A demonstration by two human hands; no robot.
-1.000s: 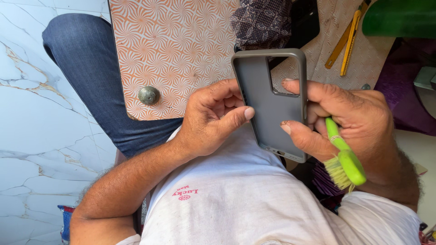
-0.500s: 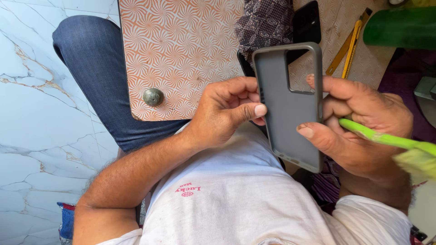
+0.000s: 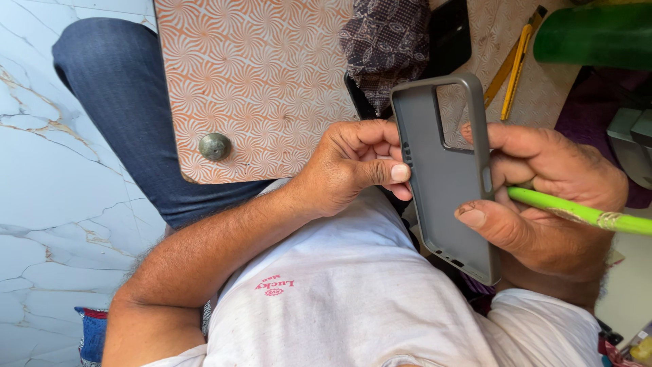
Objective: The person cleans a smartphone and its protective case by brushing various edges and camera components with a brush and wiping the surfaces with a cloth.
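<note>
Although the grey phone case (image 3: 445,183) is held in plain sight above the person's lap, part of its far side is covered by the right hand (image 3: 543,197), whose fingers are clamped on the case's right edge with the thumb pressed on the inner face. The same hand also pins a green handle (image 3: 584,214) against the palm; its far end runs off the right edge, so what it belongs to cannot be told. The left hand (image 3: 353,166) has its fingers curled together against the case's left edge, the thumb tip touching it.

Behind the case lies the worktop (image 3: 258,81), patterned in orange and white swirls, with a round dull metal knob (image 3: 214,146) near its near edge. A dark patterned cloth (image 3: 387,44) lies on it, half covering a black flat object (image 3: 449,34). A yellow tool (image 3: 516,58) lies slantwise further right, and a green rounded object (image 3: 598,34) is cut off at the top right corner. The white shirt (image 3: 353,299) carries a small red print, upside down from this view.
</note>
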